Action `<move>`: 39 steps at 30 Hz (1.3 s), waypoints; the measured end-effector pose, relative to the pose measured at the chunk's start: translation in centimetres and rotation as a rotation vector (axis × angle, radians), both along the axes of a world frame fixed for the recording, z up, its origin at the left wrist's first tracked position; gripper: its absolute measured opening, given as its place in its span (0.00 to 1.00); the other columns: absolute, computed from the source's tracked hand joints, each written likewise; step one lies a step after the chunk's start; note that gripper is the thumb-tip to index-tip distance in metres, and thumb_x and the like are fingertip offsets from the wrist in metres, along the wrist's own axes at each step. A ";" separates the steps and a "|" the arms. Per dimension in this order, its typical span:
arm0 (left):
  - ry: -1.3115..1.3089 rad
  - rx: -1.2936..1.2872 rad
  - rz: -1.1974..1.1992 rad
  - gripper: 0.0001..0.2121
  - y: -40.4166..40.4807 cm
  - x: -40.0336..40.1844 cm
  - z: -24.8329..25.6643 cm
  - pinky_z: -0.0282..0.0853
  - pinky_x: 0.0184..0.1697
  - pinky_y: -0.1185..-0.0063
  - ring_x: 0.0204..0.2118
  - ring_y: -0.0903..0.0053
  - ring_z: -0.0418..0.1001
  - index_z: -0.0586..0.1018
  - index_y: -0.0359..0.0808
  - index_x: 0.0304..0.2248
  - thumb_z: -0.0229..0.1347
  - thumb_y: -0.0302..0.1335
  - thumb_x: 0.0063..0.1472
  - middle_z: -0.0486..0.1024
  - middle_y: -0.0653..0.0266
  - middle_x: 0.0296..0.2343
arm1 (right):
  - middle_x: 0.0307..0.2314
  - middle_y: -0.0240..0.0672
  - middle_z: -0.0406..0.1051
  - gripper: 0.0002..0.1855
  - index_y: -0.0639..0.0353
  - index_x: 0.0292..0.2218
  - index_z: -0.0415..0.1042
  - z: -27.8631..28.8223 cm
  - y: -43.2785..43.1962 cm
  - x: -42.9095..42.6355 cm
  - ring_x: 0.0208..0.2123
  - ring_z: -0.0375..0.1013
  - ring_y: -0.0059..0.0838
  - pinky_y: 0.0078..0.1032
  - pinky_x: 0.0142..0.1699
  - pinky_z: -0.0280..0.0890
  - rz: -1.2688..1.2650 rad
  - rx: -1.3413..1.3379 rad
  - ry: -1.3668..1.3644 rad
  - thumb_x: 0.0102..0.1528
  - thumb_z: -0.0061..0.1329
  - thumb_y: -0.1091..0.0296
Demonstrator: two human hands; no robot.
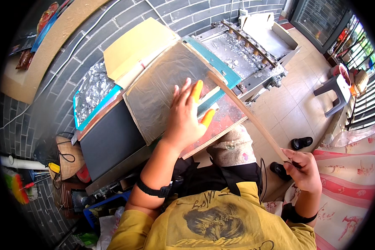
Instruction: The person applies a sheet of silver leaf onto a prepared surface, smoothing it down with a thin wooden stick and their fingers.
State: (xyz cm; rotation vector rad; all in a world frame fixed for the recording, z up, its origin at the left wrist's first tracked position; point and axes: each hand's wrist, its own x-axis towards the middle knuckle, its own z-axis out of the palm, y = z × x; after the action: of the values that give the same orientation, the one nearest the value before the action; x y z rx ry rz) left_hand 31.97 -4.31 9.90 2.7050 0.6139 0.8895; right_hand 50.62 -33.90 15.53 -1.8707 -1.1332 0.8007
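My left hand (186, 114) lies with its fingers spread over a translucent film-covered sheet (162, 84), orange covers on its thumb and one finger. In my right hand (303, 170) is the near end of a long thin wooden strip (253, 120); the strip's far end reaches the sheet's right edge. Beneath are a ribbed teal mat (232, 73) and a worn red board (228, 114). An open cream-coloured cardboard flap (137, 50) adjoins the sheet's upper left side.
A blue-edged tray (95, 93) of crumpled foil pieces sits by the brick wall, beside a dark flat panel (109, 140). Behind stands a metal machine (250, 50) strewn with foil scraps. A grey plastic stool (336, 90) stands on the tiled floor at right.
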 end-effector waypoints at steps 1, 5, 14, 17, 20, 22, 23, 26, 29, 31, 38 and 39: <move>-0.034 -0.010 0.010 0.31 0.0 -0.4 0.1 0.48 0.61 0.60 0.56 0.53 0.59 0.63 0.27 0.53 0.59 0.34 0.53 0.65 0.44 0.49 | 0.18 0.42 0.66 0.20 0.70 0.43 0.72 0.1 0.4 -0.2 0.19 0.64 0.28 0.21 0.26 0.59 0.030 -0.003 -0.023 0.44 0.48 0.84; 0.002 -0.014 0.152 0.30 0.1 -3.1 0.2 0.53 0.59 0.62 0.55 0.55 0.61 0.63 0.30 0.53 0.60 0.27 0.52 0.67 0.47 0.48 | 0.17 0.39 0.65 0.19 0.71 0.42 0.71 -0.5 1.3 -0.7 0.18 0.64 0.24 0.20 0.25 0.58 0.175 0.064 -0.101 0.45 0.48 0.85; 0.109 0.001 0.135 0.29 -0.8 -3.8 0.5 0.48 0.61 0.60 0.58 0.53 0.57 0.65 0.30 0.52 0.59 0.31 0.53 0.62 0.50 0.53 | 0.17 0.40 0.66 0.20 0.71 0.42 0.72 0.2 0.2 0.5 0.16 0.65 0.26 0.20 0.23 0.58 0.118 0.039 0.024 0.44 0.47 0.86; 0.174 -0.002 0.117 0.29 -0.9 -3.2 0.3 0.45 0.62 0.59 0.60 0.53 0.53 0.65 0.30 0.52 0.58 0.36 0.54 0.60 0.50 0.54 | 0.15 0.37 0.65 0.19 0.72 0.42 0.71 0.5 -1.0 1.0 0.14 0.63 0.22 0.19 0.22 0.56 0.099 0.063 0.062 0.45 0.47 0.85; 0.209 -0.011 0.120 0.30 -1.0 -2.8 0.0 0.43 0.62 0.59 0.60 0.54 0.51 0.65 0.28 0.52 0.55 0.40 0.56 0.59 0.49 0.55 | 0.15 0.37 0.65 0.19 0.72 0.42 0.72 0.7 -2.0 1.4 0.14 0.64 0.23 0.19 0.22 0.57 0.135 0.022 0.043 0.46 0.48 0.84; 0.198 -0.013 0.128 0.30 -1.1 -2.8 -0.1 0.44 0.62 0.58 0.60 0.54 0.51 0.64 0.29 0.53 0.57 0.39 0.55 0.58 0.51 0.55 | 0.15 0.37 0.66 0.18 0.71 0.42 0.72 0.4 -2.6 1.5 0.14 0.65 0.23 0.19 0.22 0.57 0.163 -0.006 0.054 0.46 0.48 0.83; 0.193 -0.014 0.133 0.31 -1.1 -2.7 -0.2 0.44 0.62 0.57 0.60 0.54 0.51 0.64 0.30 0.53 0.58 0.38 0.54 0.58 0.52 0.56 | 0.16 0.37 0.66 0.18 0.72 0.42 0.71 0.5 -2.6 1.5 0.14 0.65 0.24 0.19 0.22 0.57 0.180 -0.009 0.055 0.47 0.49 0.82; 0.198 -0.011 0.129 0.31 -1.0 -2.8 -0.3 0.44 0.62 0.58 0.60 0.53 0.51 0.64 0.30 0.54 0.58 0.39 0.55 0.58 0.52 0.56 | 0.16 0.38 0.66 0.18 0.72 0.42 0.71 0.5 -2.1 1.2 0.14 0.65 0.26 0.20 0.22 0.58 0.225 -0.006 0.060 0.47 0.49 0.82; 0.222 -0.003 0.129 0.31 -1.0 -2.7 -0.2 0.42 0.63 0.59 0.61 0.54 0.51 0.64 0.28 0.53 0.55 0.41 0.57 0.58 0.49 0.55 | 0.16 0.38 0.67 0.17 0.72 0.42 0.71 0.3 -1.8 1.0 0.15 0.66 0.28 0.21 0.22 0.59 0.238 -0.010 0.069 0.48 0.49 0.82; 0.217 -0.002 0.133 0.31 -1.1 -2.7 0.0 0.43 0.63 0.59 0.60 0.54 0.51 0.64 0.28 0.53 0.55 0.41 0.56 0.58 0.49 0.55 | 0.16 0.39 0.67 0.17 0.73 0.42 0.71 0.6 -1.6 0.9 0.15 0.66 0.29 0.22 0.22 0.59 0.230 -0.043 0.088 0.48 0.49 0.82; 0.165 -0.035 0.132 0.31 -1.1 -2.9 -0.1 0.43 0.62 0.59 0.60 0.53 0.52 0.64 0.28 0.53 0.55 0.41 0.56 0.59 0.49 0.54 | 0.16 0.39 0.67 0.18 0.73 0.42 0.70 0.4 -1.6 1.0 0.15 0.68 0.30 0.22 0.23 0.61 0.254 -0.043 0.065 0.47 0.49 0.83; 0.173 -0.029 0.130 0.31 -1.1 -2.9 -0.1 0.44 0.62 0.59 0.60 0.53 0.52 0.64 0.28 0.53 0.55 0.40 0.56 0.59 0.49 0.54 | 0.16 0.39 0.68 0.18 0.73 0.42 0.70 0.5 -1.5 1.0 0.15 0.68 0.30 0.22 0.23 0.61 0.264 -0.041 0.062 0.47 0.49 0.83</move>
State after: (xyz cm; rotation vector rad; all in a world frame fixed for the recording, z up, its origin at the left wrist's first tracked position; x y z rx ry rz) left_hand 29.03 -5.44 9.82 2.7610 0.8392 0.6730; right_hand 51.62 -35.43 16.07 -1.7376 -1.3502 1.0285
